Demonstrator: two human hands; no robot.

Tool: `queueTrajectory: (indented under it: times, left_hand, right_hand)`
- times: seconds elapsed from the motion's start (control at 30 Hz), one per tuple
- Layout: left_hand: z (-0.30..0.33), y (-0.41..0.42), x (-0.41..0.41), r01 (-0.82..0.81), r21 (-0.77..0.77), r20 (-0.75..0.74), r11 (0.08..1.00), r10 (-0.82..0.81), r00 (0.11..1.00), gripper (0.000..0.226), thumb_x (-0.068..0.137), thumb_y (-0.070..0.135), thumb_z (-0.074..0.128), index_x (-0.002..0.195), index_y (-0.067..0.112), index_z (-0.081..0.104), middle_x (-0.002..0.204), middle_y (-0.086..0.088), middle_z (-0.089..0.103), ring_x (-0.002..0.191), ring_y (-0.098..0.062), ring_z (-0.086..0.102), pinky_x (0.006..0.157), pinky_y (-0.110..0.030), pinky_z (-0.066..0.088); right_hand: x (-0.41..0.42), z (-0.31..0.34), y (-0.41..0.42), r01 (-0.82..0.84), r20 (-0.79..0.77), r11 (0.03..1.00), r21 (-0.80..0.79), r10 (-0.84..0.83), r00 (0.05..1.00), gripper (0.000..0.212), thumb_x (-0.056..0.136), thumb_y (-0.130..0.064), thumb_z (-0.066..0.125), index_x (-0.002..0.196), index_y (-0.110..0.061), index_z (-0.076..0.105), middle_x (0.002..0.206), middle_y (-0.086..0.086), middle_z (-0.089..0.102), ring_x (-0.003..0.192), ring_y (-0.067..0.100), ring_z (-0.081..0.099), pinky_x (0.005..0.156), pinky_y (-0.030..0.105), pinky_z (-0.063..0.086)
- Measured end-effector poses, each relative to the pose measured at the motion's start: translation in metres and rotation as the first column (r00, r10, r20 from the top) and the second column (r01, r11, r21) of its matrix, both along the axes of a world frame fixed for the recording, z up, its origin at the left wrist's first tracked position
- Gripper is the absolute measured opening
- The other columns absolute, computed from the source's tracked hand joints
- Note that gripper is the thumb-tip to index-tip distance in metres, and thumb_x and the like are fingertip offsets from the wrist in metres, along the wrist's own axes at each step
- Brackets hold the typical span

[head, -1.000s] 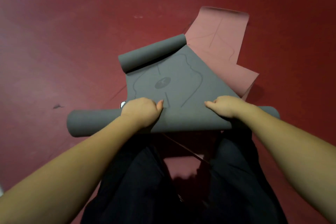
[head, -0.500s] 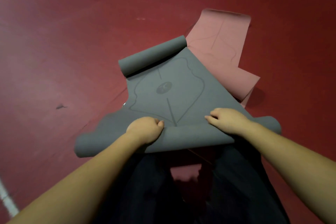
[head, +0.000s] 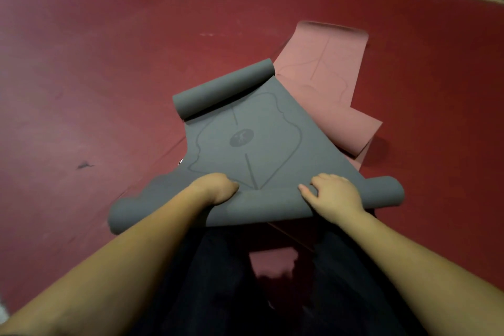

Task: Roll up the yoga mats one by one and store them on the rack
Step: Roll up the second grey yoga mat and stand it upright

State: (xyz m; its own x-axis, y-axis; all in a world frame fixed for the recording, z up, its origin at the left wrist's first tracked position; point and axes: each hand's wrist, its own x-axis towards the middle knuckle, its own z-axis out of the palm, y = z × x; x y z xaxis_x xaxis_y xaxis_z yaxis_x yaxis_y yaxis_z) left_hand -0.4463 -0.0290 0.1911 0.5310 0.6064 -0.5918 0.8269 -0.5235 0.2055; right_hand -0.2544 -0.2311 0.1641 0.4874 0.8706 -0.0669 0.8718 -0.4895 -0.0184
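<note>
Since a second ago both hands sit further along the grey yoga mat (head: 253, 142), over its near roll on the red floor (head: 81, 90). The left hand (head: 215, 188) curls fist-like onto it; the right hand (head: 332, 194) presses with bent fingers. A pink yoga mat (head: 327, 68) lies beyond.

Person wearing dark, near-black trousers (head: 218, 294), fabric showing over both legs. Both forearms showing bare, no sleeves reaching into view. Left hand (head: 215, 189) and right hand (head: 334, 195) wearing no gloves, rings or watch.
</note>
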Motion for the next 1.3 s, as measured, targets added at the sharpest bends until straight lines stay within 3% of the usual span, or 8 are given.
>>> queueTrajectory:
  times: [0.13, 0.23, 0.67, 0.83, 0.97, 1.07, 1.13, 1.3]
  left_hand:
    - [-0.003, -0.011, -0.008, 0.029, 0.456, 0.2, 0.889, -0.134, 0.971, 0.049, 0.101, 0.036, 0.034, 0.075, 0.009, 0.066, 0.084, -0.013, 0.067, 0.083, -0.034, 0.063, 0.067, -0.035, 0.048]
    - [-0.014, -0.033, -0.02, 0.022, 0.581, 0.246, 0.814, -0.201, 0.948, 0.052, 0.09, 0.04, 0.036, 0.06, 0.009, 0.066, 0.064, -0.012, 0.061, 0.065, -0.035, 0.061, 0.053, -0.037, 0.047]
    - [0.022, -0.016, -0.015, 0.104, 0.65, 0.165, 0.753, -0.275, 0.947, 0.066, 0.103, 0.054, 0.02, 0.089, 0.012, 0.069, 0.099, -0.01, 0.068, 0.099, -0.033, 0.061, 0.079, -0.04, 0.043]
    - [0.021, -0.023, -0.024, 0.095, 0.441, 0.119, 0.892, -0.163, 0.979, 0.07, 0.102, 0.057, 0.016, 0.094, 0.011, 0.069, 0.107, -0.015, 0.068, 0.103, -0.036, 0.062, 0.084, -0.039, 0.045]
    - [0.002, -0.035, -0.033, 0.037, 0.325, 0.083, 0.945, -0.068, 0.994, 0.071, 0.101, 0.059, 0.018, 0.103, 0.01, 0.07, 0.117, -0.015, 0.067, 0.109, -0.036, 0.061, 0.089, -0.039, 0.044]
    - [0.005, -0.028, -0.028, 0.057, 0.249, 0.022, 0.967, -0.064, 0.998, 0.07, 0.102, 0.057, 0.02, 0.116, 0.007, 0.067, 0.129, -0.018, 0.062, 0.119, -0.036, 0.057, 0.097, -0.041, 0.042]
    - [0.009, -0.02, -0.022, 0.067, 0.176, -0.015, 0.982, -0.065, 0.998, 0.068, 0.103, 0.054, 0.02, 0.128, 0.005, 0.061, 0.14, -0.019, 0.054, 0.128, -0.035, 0.051, 0.103, -0.041, 0.038]
    - [-0.001, 0.001, -0.004, 0.094, -0.037, -0.071, 0.995, -0.096, 0.993, 0.057, 0.107, 0.041, 0.023, 0.146, 0.005, 0.043, 0.157, -0.016, 0.033, 0.143, -0.03, 0.034, 0.115, -0.036, 0.025]
  right_hand:
    - [0.01, -0.003, 0.014, 0.009, -0.043, 0.999, -0.047, -0.011, 0.999, 0.054, 0.096, -0.061, 0.03, 0.074, -0.019, 0.055, 0.097, 0.006, 0.067, 0.096, 0.03, 0.062, 0.07, 0.035, 0.041]
    - [0.018, -0.004, 0.024, 0.045, -0.115, 0.994, -0.103, -0.056, 0.992, 0.061, 0.097, -0.061, 0.027, 0.083, -0.017, 0.067, 0.101, 0.009, 0.07, 0.1, 0.031, 0.063, 0.073, 0.034, 0.045]
    - [0.031, 0.061, 0.057, 0.039, -0.249, 0.948, -0.315, -0.122, 0.961, 0.07, 0.1, -0.056, 0.026, 0.129, -0.002, 0.06, 0.139, 0.022, 0.053, 0.125, 0.033, 0.052, 0.098, 0.034, 0.04]
    - [0.021, 0.07, 0.054, -0.071, -0.422, 0.883, -0.464, -0.15, 0.894, 0.061, 0.104, -0.048, 0.028, 0.145, -0.006, 0.045, 0.156, 0.015, 0.035, 0.142, 0.026, 0.036, 0.109, 0.029, 0.028]
    - [0.012, 0.048, 0.046, -0.099, -0.455, 0.852, -0.513, -0.172, 0.874, 0.058, 0.103, -0.047, 0.031, 0.141, -0.009, 0.051, 0.153, 0.014, 0.041, 0.137, 0.026, 0.041, 0.107, 0.031, 0.029]
    - [0.015, 0.038, 0.04, -0.097, -0.39, 0.931, -0.351, -0.051, 0.919, 0.044, 0.101, -0.048, 0.034, 0.112, -0.016, 0.064, 0.131, 0.008, 0.059, 0.123, 0.026, 0.053, 0.092, 0.033, 0.039]
    - [0.015, 0.035, 0.031, -0.099, -0.286, 0.981, -0.164, 0.049, 0.957, 0.034, 0.1, -0.048, 0.039, 0.084, -0.021, 0.053, 0.109, 0.006, 0.062, 0.107, 0.026, 0.057, 0.073, 0.033, 0.036]
    - [-0.001, 0.02, 0.0, -0.099, -0.117, 0.994, 0.045, 0.103, 0.988, 0.055, 0.088, -0.066, 0.027, 0.081, -0.019, 0.055, 0.091, 0.005, 0.059, 0.095, 0.029, 0.057, 0.077, 0.037, 0.04]
